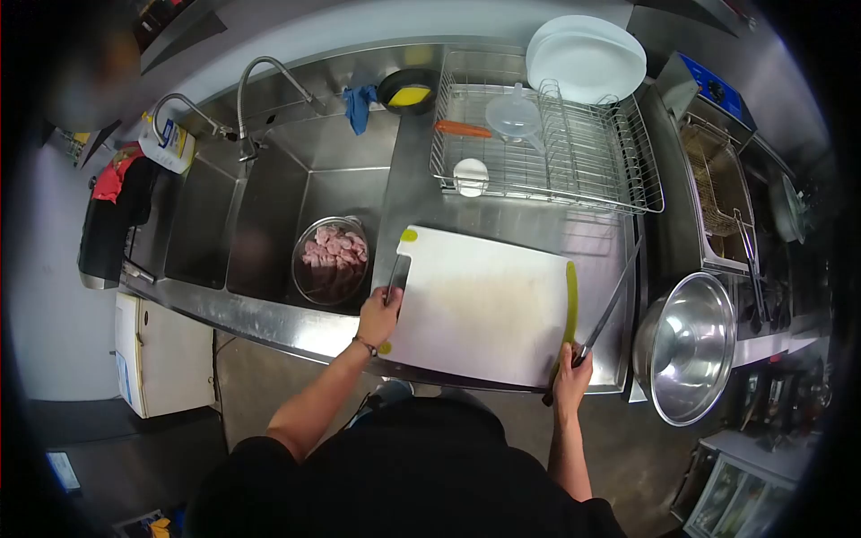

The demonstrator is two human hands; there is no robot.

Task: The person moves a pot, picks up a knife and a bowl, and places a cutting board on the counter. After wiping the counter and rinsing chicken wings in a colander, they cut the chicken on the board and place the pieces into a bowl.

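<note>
A white cutting board (484, 300) with lime-green corners and a green right edge lies across the steel counter in front of me. My left hand (381, 314) grips it at the slot handle on its left side, fingers closed. At the lower right corner, my right hand (572, 377) is wrapped round the dark handle of a long knife (614, 300). The blade points up and away to the right, and this hand is right at the board's green edge. Left of the board, a clear bowl (309, 289) of pink raw meat pieces (335, 249) sits in the sink.
Behind the board stands a wire dish rack (587, 161) with a white basin (587, 58), a funnel (514, 115) and an orange-handled tool (462, 129). A large steel bowl (691, 350) and a fryer (713, 170) are at right. Faucets (242, 117) rise over the steel sink (269, 224).
</note>
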